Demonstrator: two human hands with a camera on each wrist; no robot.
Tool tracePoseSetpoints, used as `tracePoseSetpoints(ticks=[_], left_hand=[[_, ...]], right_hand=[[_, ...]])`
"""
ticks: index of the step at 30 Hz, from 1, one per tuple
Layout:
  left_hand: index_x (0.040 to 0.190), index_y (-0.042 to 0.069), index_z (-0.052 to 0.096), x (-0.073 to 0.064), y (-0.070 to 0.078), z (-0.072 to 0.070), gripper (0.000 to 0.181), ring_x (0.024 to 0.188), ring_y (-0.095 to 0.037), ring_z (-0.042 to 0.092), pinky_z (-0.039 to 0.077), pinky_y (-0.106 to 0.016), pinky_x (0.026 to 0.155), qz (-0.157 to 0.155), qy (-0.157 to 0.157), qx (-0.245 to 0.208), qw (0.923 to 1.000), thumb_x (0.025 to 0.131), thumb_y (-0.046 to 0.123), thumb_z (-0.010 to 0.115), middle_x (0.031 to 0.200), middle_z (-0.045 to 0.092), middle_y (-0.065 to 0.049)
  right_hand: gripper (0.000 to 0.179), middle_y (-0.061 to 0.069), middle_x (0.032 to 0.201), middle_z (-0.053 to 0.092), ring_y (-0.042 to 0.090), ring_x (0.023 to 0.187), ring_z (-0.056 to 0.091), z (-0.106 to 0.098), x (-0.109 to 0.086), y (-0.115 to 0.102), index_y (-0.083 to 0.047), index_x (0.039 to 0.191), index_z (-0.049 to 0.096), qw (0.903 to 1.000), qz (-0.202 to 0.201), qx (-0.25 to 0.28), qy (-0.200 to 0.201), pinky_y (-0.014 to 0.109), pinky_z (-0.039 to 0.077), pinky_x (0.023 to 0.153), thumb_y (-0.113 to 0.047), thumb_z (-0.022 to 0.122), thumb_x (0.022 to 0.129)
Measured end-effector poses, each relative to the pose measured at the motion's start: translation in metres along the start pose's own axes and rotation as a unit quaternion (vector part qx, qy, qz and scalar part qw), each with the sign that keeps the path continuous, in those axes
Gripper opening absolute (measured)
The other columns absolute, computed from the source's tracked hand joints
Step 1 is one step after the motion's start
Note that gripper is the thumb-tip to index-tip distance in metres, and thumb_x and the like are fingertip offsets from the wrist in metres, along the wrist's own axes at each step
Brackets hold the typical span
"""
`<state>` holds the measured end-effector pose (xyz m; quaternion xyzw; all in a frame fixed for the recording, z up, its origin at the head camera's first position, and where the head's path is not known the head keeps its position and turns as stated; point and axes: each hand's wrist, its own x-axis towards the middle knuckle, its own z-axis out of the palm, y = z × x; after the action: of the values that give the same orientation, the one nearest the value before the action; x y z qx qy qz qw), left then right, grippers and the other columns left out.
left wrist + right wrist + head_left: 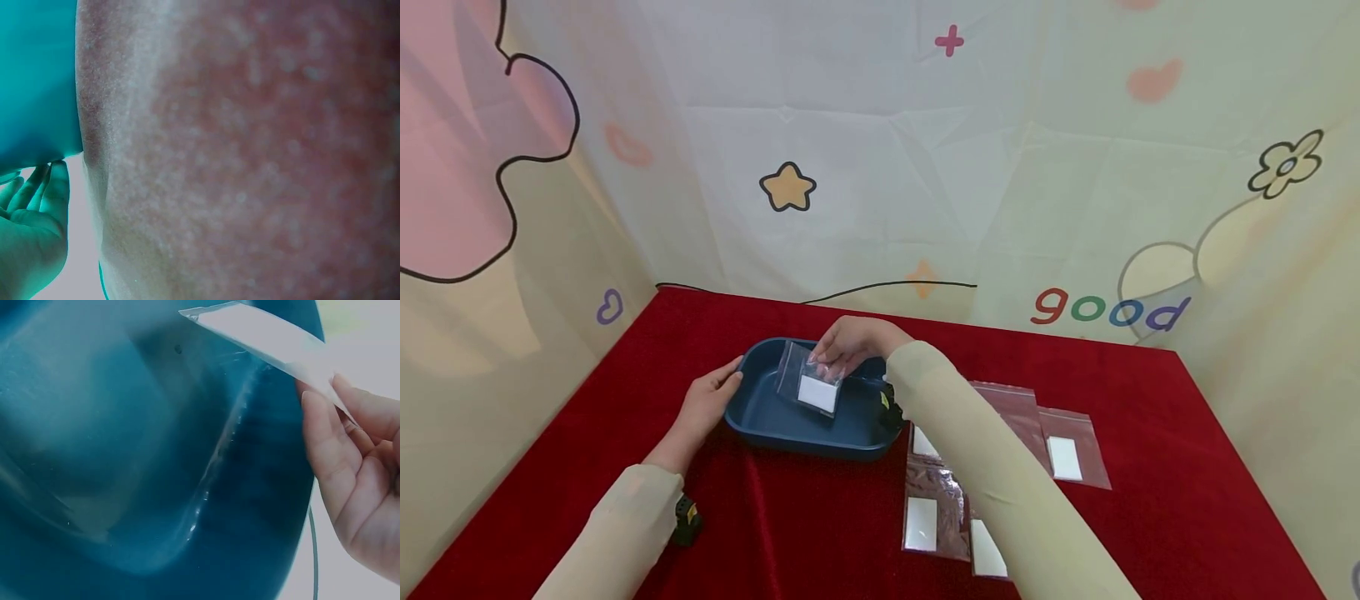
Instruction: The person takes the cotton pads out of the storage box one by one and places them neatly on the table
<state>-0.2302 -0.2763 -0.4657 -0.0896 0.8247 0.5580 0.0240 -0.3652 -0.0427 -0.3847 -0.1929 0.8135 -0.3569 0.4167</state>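
Observation:
A dark blue rectangular basin with rounded corners sits on the red cloth. My left hand holds it by its left end; in the left wrist view the fingertips meet its edge. Over the basin, my right hand pinches the top of a clear zip-lock bag with a white card inside. In the right wrist view the thumb and fingers grip this bag. More clear plastic shows just left of it; whether that is a second bag I cannot tell.
Several zip-lock bags with white cards lie on the red cloth right of the basin, partly hidden by my right forearm. One bag lies farthest right. A printed curtain hangs behind the table.

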Motion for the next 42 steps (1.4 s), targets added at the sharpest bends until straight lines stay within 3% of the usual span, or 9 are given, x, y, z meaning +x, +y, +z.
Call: tracePoseSetpoints(ticks=[11,19,29,42], left_hand=[[0.161,0.007,0.03,-0.001,0.001,0.001,0.053,0.158,-0.037,0.025,0.032,-0.052,0.126,-0.002,-0.004,0.0,1.0,0.111,0.021,0.041,0.168,0.027,-0.018],[0.16,0.006,0.031,0.0,0.002,0.001,0.053,0.157,-0.037,0.026,0.031,-0.052,0.126,-0.003,0.001,0.009,0.9999,0.111,0.021,0.042,0.167,0.029,-0.019],[0.16,0.007,0.033,0.0,0.001,0.001,0.052,0.157,-0.037,0.028,0.034,-0.052,0.125,-0.002,0.006,0.016,0.9999,0.111,0.022,0.043,0.166,0.031,-0.019],[0.16,0.006,0.032,0.001,-0.001,0.0,0.053,0.157,-0.037,0.026,0.032,-0.053,0.126,0.001,0.004,0.006,1.0,0.111,0.022,0.041,0.167,0.03,-0.019]], right_hand=[[0.032,0.009,0.096,0.075,0.012,0.075,0.072,-0.004,-0.017,0.0,-0.001,0.131,0.068,0.9995,-0.03,-0.01,0.01,0.024,0.062,0.077,-0.013,0.062,0.102],[0.036,0.016,0.114,0.073,0.014,0.081,0.072,-0.009,-0.034,0.001,-0.003,0.136,0.065,0.9983,-0.049,-0.011,0.031,0.025,0.062,0.082,-0.015,0.063,0.101],[0.035,0.014,0.112,0.073,0.014,0.079,0.069,-0.013,-0.057,0.007,-0.005,0.136,0.066,0.9962,-0.063,-0.012,0.06,0.023,0.062,0.079,-0.016,0.062,0.102],[0.032,0.014,0.118,0.072,0.016,0.086,0.066,-0.004,-0.086,0.027,-0.007,0.132,0.069,0.9888,-0.08,0.05,0.116,0.027,0.063,0.08,-0.016,0.062,0.102]])
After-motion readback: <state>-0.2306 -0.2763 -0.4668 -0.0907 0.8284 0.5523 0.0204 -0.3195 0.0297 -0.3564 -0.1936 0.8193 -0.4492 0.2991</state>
